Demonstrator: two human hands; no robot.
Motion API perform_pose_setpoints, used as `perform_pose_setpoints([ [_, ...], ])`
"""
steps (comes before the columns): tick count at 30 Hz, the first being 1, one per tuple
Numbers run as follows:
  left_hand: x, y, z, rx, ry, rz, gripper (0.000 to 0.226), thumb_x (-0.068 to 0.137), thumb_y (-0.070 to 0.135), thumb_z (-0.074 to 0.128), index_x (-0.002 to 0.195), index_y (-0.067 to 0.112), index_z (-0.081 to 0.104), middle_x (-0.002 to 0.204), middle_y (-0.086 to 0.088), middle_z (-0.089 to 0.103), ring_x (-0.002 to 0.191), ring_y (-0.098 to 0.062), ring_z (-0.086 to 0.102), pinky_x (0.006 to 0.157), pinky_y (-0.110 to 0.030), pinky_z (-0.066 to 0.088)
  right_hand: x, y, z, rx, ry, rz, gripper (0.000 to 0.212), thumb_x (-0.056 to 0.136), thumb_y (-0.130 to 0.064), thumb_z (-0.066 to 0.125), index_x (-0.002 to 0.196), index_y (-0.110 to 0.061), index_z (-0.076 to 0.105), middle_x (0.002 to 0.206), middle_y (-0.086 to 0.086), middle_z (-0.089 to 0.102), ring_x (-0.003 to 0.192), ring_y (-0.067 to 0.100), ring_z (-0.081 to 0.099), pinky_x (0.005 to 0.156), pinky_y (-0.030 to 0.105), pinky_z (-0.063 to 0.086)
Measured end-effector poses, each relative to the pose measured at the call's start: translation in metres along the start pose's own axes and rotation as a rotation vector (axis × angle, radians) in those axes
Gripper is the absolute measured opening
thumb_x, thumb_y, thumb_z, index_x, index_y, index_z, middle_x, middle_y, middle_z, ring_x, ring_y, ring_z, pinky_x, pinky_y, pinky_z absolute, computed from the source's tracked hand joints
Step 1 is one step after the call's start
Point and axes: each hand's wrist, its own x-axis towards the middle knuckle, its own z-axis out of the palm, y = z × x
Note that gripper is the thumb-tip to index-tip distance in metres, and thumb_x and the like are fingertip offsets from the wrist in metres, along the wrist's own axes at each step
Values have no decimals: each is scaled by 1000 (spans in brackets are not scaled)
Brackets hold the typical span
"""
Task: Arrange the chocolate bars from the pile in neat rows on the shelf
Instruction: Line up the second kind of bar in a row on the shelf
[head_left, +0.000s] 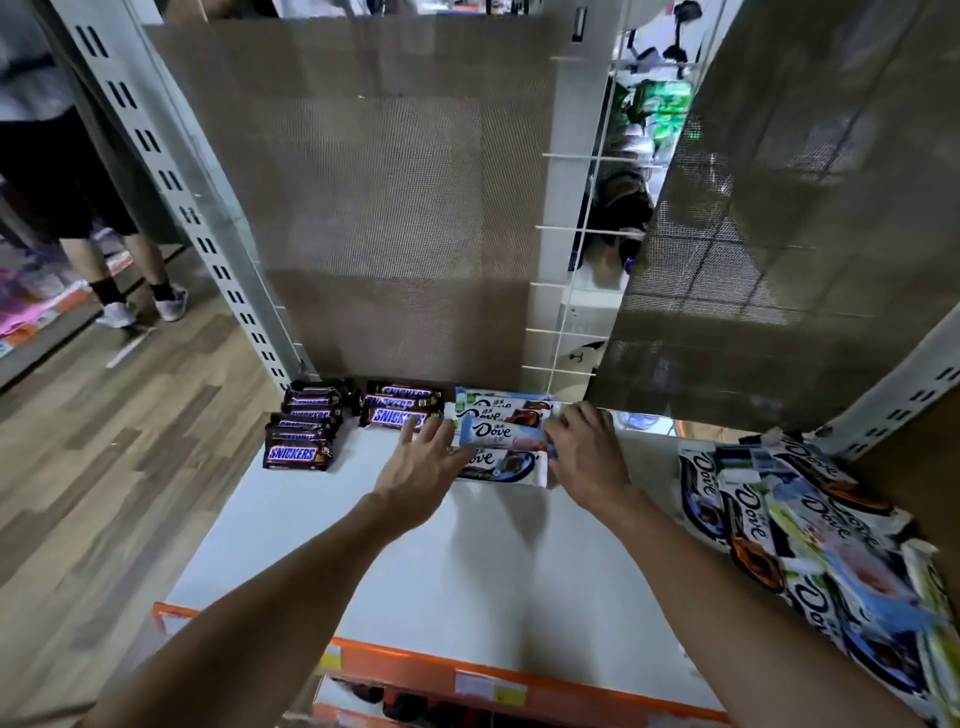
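Note:
On the white shelf (415, 561), two rows of Snickers bars (306, 431) lie at the back left, and a row of Dove bars (501, 434) lies beside them. My left hand (423, 457) touches the left ends of the front Dove bars with straight, spread fingers. My right hand (587, 447) presses against their right ends, fingers relaxed. A loose pile of Dove bars (810, 545) lies at the right side of the shelf.
A perforated back panel (389, 208) closes the shelf behind. Slotted uprights (171, 182) stand at the left and right. An orange price rail (467, 675) runs along the front edge. A person stands on the wooden floor at the far left (104, 234).

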Motion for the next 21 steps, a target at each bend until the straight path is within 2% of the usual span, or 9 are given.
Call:
perform_pose_setpoints([
  [8, 27, 4, 10, 111, -37, -19, 63, 56, 6, 82, 114, 20, 63, 111, -20, 54, 104, -39, 51, 98, -61, 39, 12, 10, 5, 26, 44, -33, 24, 65, -2, 75, 87, -10, 70, 87, 8, 61, 90, 29, 52, 77, 40, 43],
  [12, 35, 4, 11, 111, -34, -38, 62, 50, 4, 84, 106, 19, 64, 106, -18, 53, 100, -38, 51, 95, -61, 42, 15, 15, 7, 86, 51, -67, 24, 66, 4, 71, 85, -10, 71, 85, 8, 60, 89, 29, 51, 77, 41, 47],
  [17, 40, 4, 9, 85, -32, -41, 57, 55, 4, 85, 107, 16, 65, 104, -20, 55, 100, -39, 52, 93, -62, 42, 14, 17, 2, 203, 39, -68, 21, 68, 4, 74, 85, -10, 73, 83, 6, 62, 88, 29, 54, 77, 40, 50],
  [21, 45, 5, 11, 84, -41, -47, 53, 57, 8, 86, 104, 17, 64, 104, -19, 55, 99, -38, 52, 92, -61, 43, 15, 12, -5, 304, 29, -10, 20, 76, 5, 66, 89, -7, 74, 86, 7, 67, 92, 29, 54, 82, 41, 48],
])
